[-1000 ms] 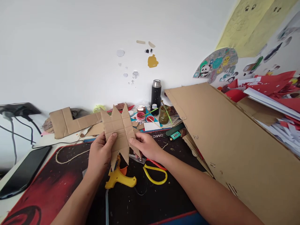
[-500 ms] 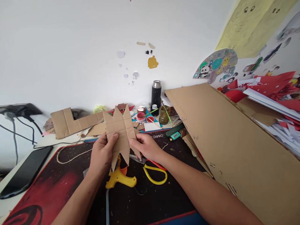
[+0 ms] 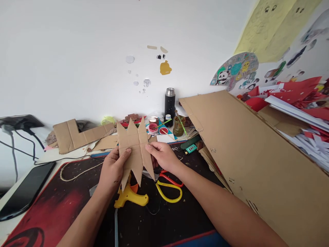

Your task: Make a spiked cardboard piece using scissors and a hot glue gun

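Note:
Between my hands is a piece of brown cardboard (image 3: 135, 151) cut into pointed spikes at its top and bottom ends, with fold lines along it. My left hand (image 3: 114, 168) pinches its left edge, thumb on the front face. At the right edge my right hand (image 3: 163, 156) grips it the same way, fingers partly hidden behind. Just below the cardboard lies a yellow glue gun (image 3: 132, 197), its front end covered by the spikes. Scissors with one yellow and one red handle (image 3: 169, 192) rest to the right of it on the dark desk mat (image 3: 167, 226).
A large cardboard sheet (image 3: 252, 154) leans along the right side. Farther back stand a black flask (image 3: 169, 105), paint pots (image 3: 153, 127) and a murky jar (image 3: 179, 126). Cut cardboard (image 3: 66, 137) lies back left, a phone (image 3: 27, 190) at the left edge.
The right part of the spiked cardboard has swung flatter toward me, so its spikes spread wider. My right hand has shifted slightly right and up along the edge; the view has shifted a little.

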Demonstrator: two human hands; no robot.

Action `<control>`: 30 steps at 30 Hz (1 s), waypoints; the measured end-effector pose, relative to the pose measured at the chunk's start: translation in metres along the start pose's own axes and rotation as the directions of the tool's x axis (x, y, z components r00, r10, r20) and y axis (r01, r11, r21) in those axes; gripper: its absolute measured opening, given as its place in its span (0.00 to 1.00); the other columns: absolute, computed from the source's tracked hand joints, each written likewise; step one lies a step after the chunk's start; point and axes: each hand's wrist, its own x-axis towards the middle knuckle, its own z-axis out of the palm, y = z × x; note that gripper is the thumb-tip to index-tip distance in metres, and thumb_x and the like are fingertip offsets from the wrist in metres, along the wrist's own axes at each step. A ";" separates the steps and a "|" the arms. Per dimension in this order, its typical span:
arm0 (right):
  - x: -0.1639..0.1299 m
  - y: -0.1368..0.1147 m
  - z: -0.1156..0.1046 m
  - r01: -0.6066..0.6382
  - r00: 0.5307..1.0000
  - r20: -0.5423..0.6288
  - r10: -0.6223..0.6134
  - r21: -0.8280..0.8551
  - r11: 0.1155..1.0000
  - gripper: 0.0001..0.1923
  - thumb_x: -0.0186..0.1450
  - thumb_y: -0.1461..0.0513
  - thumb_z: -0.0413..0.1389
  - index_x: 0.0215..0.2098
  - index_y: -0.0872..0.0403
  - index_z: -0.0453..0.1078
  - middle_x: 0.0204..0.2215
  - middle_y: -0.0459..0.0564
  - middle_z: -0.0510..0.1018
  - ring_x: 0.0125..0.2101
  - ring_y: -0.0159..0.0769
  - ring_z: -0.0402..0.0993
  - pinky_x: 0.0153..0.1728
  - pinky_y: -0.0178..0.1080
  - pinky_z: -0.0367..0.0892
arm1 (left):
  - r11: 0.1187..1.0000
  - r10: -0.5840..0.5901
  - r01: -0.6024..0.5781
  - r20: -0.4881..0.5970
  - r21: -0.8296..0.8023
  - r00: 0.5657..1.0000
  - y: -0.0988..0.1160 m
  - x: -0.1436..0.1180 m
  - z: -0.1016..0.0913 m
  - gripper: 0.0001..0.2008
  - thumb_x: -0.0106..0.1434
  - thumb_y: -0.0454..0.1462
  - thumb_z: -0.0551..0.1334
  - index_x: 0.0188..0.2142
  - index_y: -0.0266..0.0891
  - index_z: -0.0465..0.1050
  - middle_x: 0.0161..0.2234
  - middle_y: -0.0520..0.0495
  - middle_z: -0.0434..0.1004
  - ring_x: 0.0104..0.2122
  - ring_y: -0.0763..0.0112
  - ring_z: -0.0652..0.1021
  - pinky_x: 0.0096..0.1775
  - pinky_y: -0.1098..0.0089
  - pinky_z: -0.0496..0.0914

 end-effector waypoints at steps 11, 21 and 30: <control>-0.004 0.001 0.001 0.111 0.994 0.010 -0.111 -0.035 0.993 0.26 0.68 0.38 0.63 0.40 0.52 0.76 0.33 0.48 0.81 0.33 0.39 0.78 0.33 0.39 0.73 | 0.999 -0.015 0.011 0.086 0.041 0.996 -0.002 -0.003 0.000 0.30 0.51 0.56 0.80 0.46 0.41 0.81 0.42 0.39 0.89 0.39 0.47 0.87 0.38 0.57 0.81; -0.009 0.001 0.002 0.130 0.991 0.041 -0.124 -0.314 0.940 0.13 0.72 0.52 0.63 0.40 0.55 0.79 0.37 0.50 0.85 0.42 0.45 0.80 0.43 0.42 0.73 | 0.990 0.065 -0.067 0.018 0.122 0.998 0.011 0.011 -0.019 0.21 0.51 0.53 0.79 0.32 0.42 0.79 0.22 0.54 0.70 0.20 0.70 0.69 0.22 0.71 0.65; -0.008 -0.001 0.001 0.063 0.992 0.111 -0.057 -0.056 0.996 0.23 0.66 0.44 0.68 0.45 0.53 0.80 0.45 0.53 0.86 0.48 0.49 0.82 0.47 0.45 0.77 | 0.986 -0.020 -0.003 0.138 0.164 0.990 0.015 0.007 -0.018 0.28 0.50 0.58 0.78 0.41 0.41 0.85 0.35 0.41 0.86 0.31 0.55 0.82 0.31 0.63 0.76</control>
